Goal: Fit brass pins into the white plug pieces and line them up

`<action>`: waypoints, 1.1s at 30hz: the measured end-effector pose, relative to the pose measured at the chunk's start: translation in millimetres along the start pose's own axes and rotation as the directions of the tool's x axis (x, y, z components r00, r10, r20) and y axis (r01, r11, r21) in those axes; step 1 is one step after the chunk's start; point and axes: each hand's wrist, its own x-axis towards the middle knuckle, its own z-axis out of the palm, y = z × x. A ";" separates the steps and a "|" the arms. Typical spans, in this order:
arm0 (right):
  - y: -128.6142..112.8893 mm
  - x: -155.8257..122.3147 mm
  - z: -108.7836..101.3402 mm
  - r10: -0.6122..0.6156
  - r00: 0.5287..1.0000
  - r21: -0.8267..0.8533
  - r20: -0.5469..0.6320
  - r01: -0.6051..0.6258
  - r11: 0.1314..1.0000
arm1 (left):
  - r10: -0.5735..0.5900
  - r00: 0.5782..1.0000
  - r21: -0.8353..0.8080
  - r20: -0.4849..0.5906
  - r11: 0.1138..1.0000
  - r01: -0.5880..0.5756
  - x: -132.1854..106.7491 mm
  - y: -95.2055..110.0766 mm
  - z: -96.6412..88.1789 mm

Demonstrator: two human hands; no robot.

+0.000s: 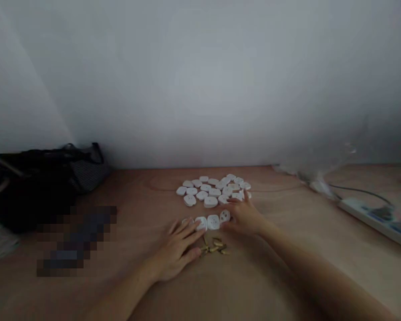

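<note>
Our forearms point(297, 258) are closest: left hand point(178, 254) spread out, left of the brassy bits point(214, 249); right hand point(245, 217) beyond them, can't tell if it's gripping. White pieces point(213, 222) sit just past the bits, probably light, stiff; we'd pinch the rims.

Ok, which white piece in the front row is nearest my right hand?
The rightmost piece, right beside your right hand; the row's other pieces lie further left, toward your left hand.
</note>
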 end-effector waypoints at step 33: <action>-10.7 -62.3 6.6 -0.162 0.986 0.394 -0.029 0.160 0.905 | 0.212 0.961 -0.054 -0.178 0.973 -0.224 5.1 24.9 -5.6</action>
